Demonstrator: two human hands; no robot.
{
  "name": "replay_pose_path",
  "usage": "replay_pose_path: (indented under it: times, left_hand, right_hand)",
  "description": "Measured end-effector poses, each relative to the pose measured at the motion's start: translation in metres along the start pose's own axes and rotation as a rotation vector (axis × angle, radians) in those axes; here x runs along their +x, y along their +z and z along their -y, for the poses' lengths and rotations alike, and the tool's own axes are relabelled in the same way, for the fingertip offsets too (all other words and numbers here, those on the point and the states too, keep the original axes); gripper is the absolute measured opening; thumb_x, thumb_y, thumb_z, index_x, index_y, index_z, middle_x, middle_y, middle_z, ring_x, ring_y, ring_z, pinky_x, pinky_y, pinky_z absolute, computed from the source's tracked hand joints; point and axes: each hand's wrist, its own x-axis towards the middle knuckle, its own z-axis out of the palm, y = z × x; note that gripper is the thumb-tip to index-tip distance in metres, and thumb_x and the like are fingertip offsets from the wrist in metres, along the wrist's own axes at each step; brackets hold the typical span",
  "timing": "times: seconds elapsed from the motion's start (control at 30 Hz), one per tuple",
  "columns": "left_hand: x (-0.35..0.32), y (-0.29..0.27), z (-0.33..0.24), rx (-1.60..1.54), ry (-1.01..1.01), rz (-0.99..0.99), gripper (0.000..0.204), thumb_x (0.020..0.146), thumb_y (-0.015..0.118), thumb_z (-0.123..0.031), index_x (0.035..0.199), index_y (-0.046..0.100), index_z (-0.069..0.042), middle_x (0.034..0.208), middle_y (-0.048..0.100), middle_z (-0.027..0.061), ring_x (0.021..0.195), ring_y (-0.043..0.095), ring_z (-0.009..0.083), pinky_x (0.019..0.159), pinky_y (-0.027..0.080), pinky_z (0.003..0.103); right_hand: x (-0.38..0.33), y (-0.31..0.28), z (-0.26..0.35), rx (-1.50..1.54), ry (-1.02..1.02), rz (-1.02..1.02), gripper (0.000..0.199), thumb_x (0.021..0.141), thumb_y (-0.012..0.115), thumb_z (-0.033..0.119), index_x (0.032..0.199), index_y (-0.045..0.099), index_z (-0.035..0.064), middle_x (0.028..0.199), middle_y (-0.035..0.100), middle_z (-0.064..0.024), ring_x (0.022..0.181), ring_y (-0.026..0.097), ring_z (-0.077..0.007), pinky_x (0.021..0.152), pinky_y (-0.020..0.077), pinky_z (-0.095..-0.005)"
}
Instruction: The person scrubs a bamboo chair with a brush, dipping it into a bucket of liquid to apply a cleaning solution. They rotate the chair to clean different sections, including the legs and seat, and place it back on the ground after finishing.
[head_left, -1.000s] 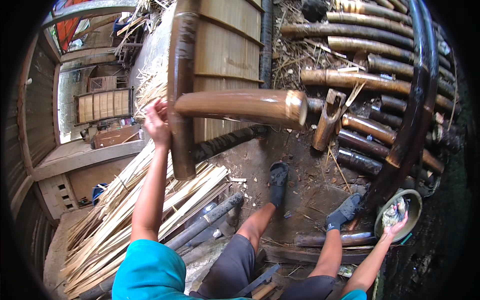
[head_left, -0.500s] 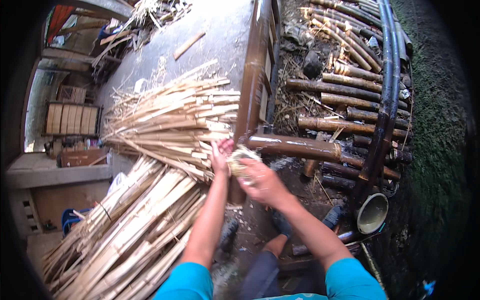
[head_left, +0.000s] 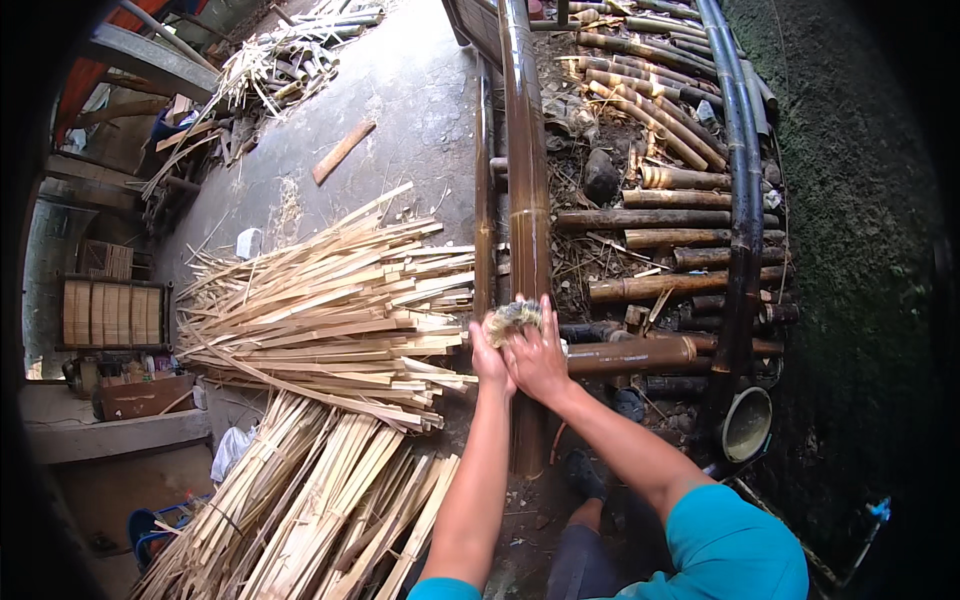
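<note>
The right hand (head_left: 537,358) holds its fingers (head_left: 548,318) nearly straight and slightly spread beside a pale, dark-flecked wad (head_left: 513,320). The left hand (head_left: 490,358) lies along the wad's other side, its fingers mostly hidden; whether either hand pinches it I can't tell from here. The wad sits between them, over the thick brown pole (head_left: 528,220), whose top is cut off. The left forearm (head_left: 470,490) rises steeply; the right forearm (head_left: 625,435) slants in from a teal sleeve (head_left: 735,540). A shorter bamboo piece (head_left: 630,355) juts rightward, its join hidden behind the right hand. Split strips (head_left: 320,310) heap leftward.
</note>
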Motion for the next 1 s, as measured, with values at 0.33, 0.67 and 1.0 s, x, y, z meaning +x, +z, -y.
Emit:
replay_pose_path:
  times: [0.33,0.67,1.0]
  left_hand:
    - [0.131,0.142,-0.034,1.562,0.048,-0.47,0.058,0.105,0.03,-0.051,0.149,0.042,-0.016,0.14,0.055,0.0233,0.122,0.056,0.0454,0.099,0.045,0.051]
    - [0.143,0.198,0.013,1.636,0.194,-0.519,0.053,0.107,0.027,-0.04,0.138,0.053,-0.005,0.13,0.061,0.0245,0.112,0.06,0.0482,0.095,0.048,0.054]
    - [0.137,0.165,0.007,1.416,0.086,-0.637,0.059,0.108,0.026,-0.046,0.137,0.054,-0.003,0.13,0.062,0.0234,0.121,0.058,0.0417,0.102,0.043,0.047]
  right_hand:
    - [0.212,0.011,-0.119,0.006,0.007,-0.011,0.046,0.096,0.055,0.032,0.13,0.06,0.0013,0.141,0.053,-0.0212,0.131,0.039,-0.051,0.109,0.0321,-0.063]
    - [0.548,-0.077,-0.329,0.248,0.446,-0.375,0.043,0.101,0.045,0.037,0.107,0.07,0.0027,0.129,0.058,-0.0326,0.125,0.054,-0.044,0.105,0.0422,-0.0541]
    - [0.251,0.019,-0.176,0.241,0.297,-0.118,0.043,0.1,0.05,0.026,0.134,0.059,0.0027,0.147,0.043,-0.0317,0.137,0.038,-0.049,0.112,0.0359,-0.0553]
